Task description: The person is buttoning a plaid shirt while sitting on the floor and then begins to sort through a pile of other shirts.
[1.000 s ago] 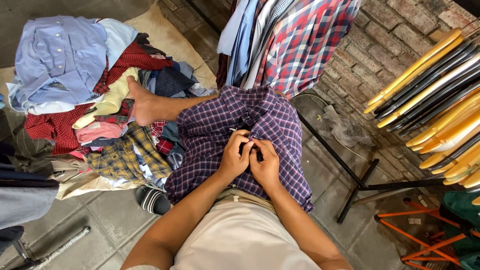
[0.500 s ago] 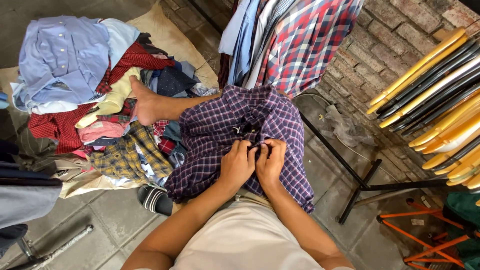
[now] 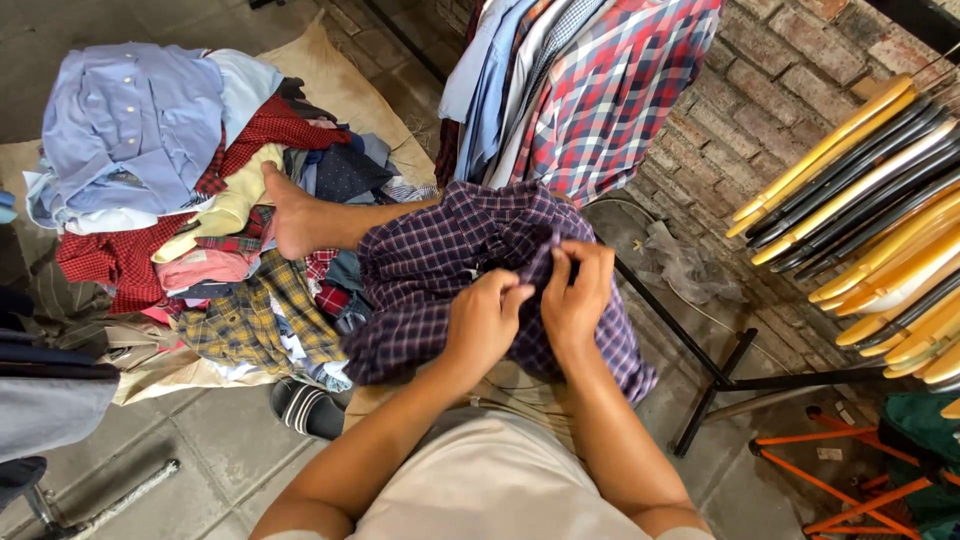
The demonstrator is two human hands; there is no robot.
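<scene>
Matt woven cloth shirt; rough brick wall.

Both forearms are reaching forward, the left hand and right hand pinching close together, fingertips nearly touching.

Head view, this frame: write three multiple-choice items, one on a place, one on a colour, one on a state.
1. Where is the heap of clothes?
A. left of the hands
B. on the brick wall
C. on the hangers

2. What colour is the plaid shirt in the hands?
A. plain white
B. dark purple
C. orange

3. How do the hands meet the shirt?
A. both pinch its fabric
B. both off it
C. one only

Answers:
1 A, the heap lies on the floor at left.
2 B, purple checks show.
3 A, left hand and right hand both grip cloth.
</scene>
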